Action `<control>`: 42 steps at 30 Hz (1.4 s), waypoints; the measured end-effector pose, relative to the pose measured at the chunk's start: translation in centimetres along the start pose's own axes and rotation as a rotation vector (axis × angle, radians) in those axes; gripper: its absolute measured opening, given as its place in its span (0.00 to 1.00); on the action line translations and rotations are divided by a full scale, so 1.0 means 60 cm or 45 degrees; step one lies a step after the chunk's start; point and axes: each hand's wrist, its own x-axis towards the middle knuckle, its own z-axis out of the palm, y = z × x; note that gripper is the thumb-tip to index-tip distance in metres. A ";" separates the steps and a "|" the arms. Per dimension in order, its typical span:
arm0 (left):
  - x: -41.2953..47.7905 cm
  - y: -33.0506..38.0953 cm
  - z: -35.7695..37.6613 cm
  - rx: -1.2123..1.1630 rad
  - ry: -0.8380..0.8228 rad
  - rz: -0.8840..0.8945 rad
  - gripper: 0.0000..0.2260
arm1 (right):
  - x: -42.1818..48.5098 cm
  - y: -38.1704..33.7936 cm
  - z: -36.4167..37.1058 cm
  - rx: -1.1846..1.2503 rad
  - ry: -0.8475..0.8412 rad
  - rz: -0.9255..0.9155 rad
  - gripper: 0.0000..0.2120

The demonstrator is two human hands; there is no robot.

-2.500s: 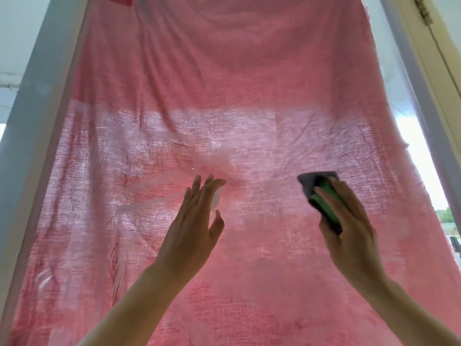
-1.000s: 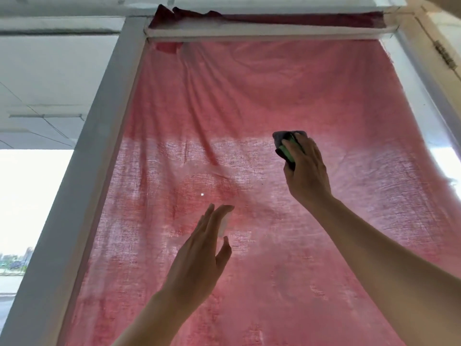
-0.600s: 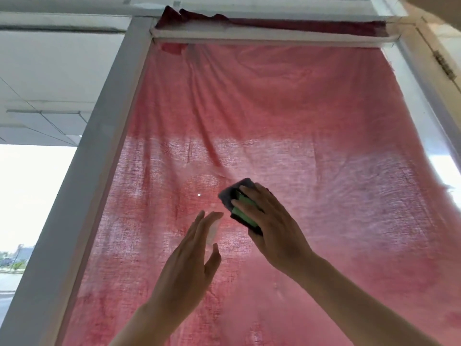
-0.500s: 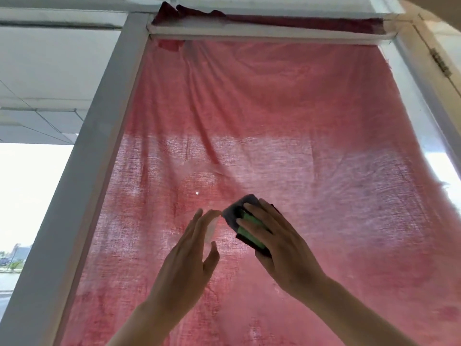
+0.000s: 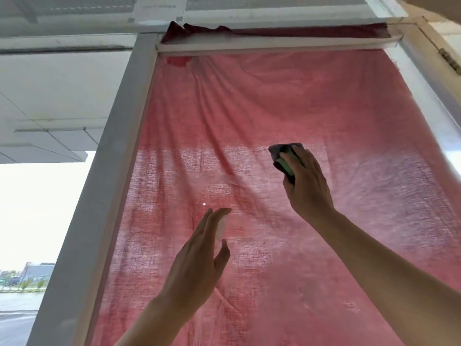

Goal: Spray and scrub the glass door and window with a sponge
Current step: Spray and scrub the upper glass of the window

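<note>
Sponge (image 5: 284,159) is clenched in the right hand (image 5: 305,186) and pressed to the glass (image 5: 274,101) at upper right, likely for scrubbing. At centre, the left hand (image 5: 197,265) holds nothing, its fingers straight at the pane, seemingly bracing.

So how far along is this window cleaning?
Done: hard to say; faint streaks low on the glass door suggest scrubbing there. In hand: the right hand presses the sponge mid-pane, the left hand open at the glass. Left: probably the top strip and the window beside it.

Green sponge (image 5: 283,164) — flat against glass door (image 5: 249,108).
</note>
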 end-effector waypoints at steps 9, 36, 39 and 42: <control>-0.012 -0.038 -0.026 0.047 0.038 0.016 0.34 | 0.067 -0.157 0.090 0.083 -0.096 -0.200 0.25; -0.024 -0.041 -0.053 -0.034 0.054 -0.103 0.26 | -0.066 -0.069 0.028 0.038 -0.046 -0.043 0.27; -0.023 -0.042 -0.055 -0.010 0.085 -0.122 0.26 | -0.014 -0.091 0.044 0.027 -0.008 -0.038 0.27; -0.022 -0.046 -0.058 0.025 0.102 -0.112 0.27 | 0.018 -0.122 0.066 0.039 -0.014 -0.058 0.26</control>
